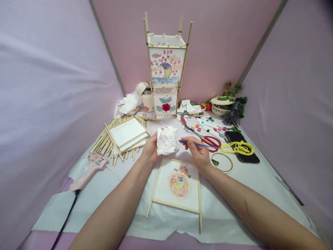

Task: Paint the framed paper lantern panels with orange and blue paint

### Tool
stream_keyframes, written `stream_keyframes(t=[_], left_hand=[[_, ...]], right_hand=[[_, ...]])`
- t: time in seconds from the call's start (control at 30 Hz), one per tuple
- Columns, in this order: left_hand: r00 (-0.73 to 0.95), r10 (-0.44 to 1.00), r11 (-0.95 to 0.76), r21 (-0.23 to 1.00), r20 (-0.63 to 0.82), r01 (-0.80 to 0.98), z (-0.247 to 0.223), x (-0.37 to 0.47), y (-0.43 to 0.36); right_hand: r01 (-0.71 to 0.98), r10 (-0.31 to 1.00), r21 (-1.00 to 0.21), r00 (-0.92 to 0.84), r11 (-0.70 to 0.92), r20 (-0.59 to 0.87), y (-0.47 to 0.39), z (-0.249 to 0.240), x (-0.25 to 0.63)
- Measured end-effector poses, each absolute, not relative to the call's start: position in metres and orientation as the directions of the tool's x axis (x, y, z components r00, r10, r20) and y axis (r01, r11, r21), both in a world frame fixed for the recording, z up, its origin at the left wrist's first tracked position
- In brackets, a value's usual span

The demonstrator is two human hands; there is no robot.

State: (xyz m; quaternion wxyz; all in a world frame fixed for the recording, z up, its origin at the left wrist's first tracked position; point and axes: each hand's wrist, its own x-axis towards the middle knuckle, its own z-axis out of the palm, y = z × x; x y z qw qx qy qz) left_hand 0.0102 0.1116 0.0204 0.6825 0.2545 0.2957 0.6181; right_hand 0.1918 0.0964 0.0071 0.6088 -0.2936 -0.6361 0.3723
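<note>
The left hand (pixel 151 149) holds a tissue (pixel 166 141), its fingers mostly hidden, and the right hand (pixel 198 152) pinches a brush (pixel 203 144).

Matt, crumpled paper tissue (pixel 166 140); smooth paintbrush (pixel 203 144)

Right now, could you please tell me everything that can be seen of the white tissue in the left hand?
The white tissue looks like soft paper, crumpled and folded into a thick, roughly square wad with uneven edges. Small coloured stains mark it, some yellowish and some pinkish. The left hand grips it from the side, beyond the far edge of the framed drawing. The paintbrush points its tip at it; whether they touch is unclear.
</note>
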Motion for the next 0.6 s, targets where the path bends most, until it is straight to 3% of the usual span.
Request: stream_keyframes(t=[0.1,0.2,0.43,0.6], left_hand=[[0.152,0.978,0.207,0.707,-0.141,-0.677,0.025,0.015,0.11],[0.225,0.957,0.286,0.702,-0.181,-0.653,0.027,0.017,0.108],[0.334,0.924,0.361,0.707,-0.185,-0.608,0.027,0.018,0.103],[0.292,0.945,0.301,0.744,-0.148,-0.596,0.029,0.02,0.105]], right_hand=[[-0.278,0.943,-0.916,-0.082,0.29,0.323,0.1,0.007,0.19],[-0.377,0.966,-0.915,-0.148,0.142,0.211,0.104,0.007,0.19],[-0.382,0.973,-0.921,-0.176,0.075,0.152,0.108,0.003,0.192],[-0.356,0.98,-0.932,-0.154,0.067,0.129,0.111,0.002,0.192]])
